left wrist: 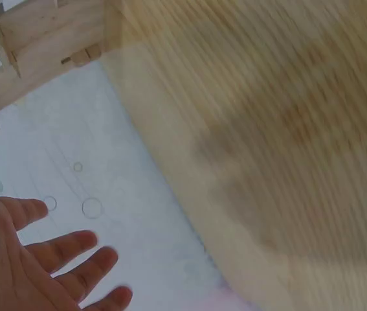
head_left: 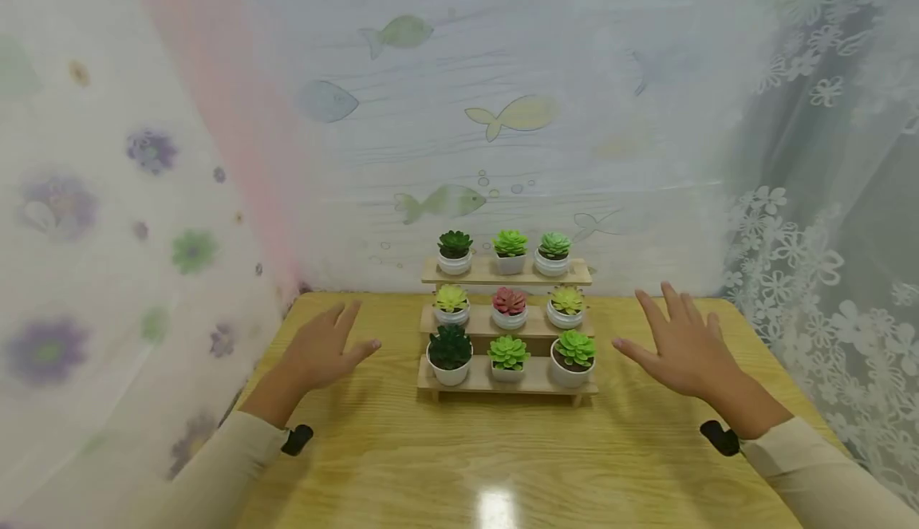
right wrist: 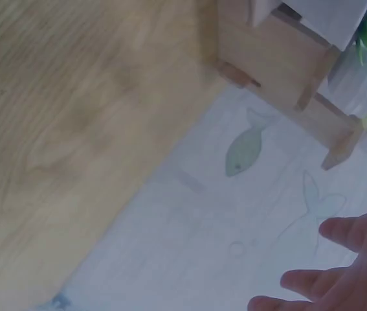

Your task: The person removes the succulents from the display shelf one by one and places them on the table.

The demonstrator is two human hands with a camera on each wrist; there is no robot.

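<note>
A three-tier wooden stand (head_left: 474, 386) with several small potted succulents is in the middle of the head view. On its middle tier a red succulent (head_left: 509, 302) sits between two yellow-green ones. A dark green succulent (head_left: 450, 347) stands at the lower left and a bright green succulent (head_left: 574, 349) at the lower right. Left of the stand, my left hand (head_left: 319, 351) hovers with fingers spread, holding nothing. My right hand (head_left: 685, 349) is on the other side, fingers spread, also holding nothing. Neither hand touches the stand. Each wrist view shows the stand's side and spread fingers.
The stand rests on a wood-grain table (head_left: 402, 465) near its back edge. Behind hangs a pale curtain with fish drawings (head_left: 445, 200). A flowered sheet (head_left: 108, 274) borders the left, and a white lace curtain (head_left: 797, 274) the right.
</note>
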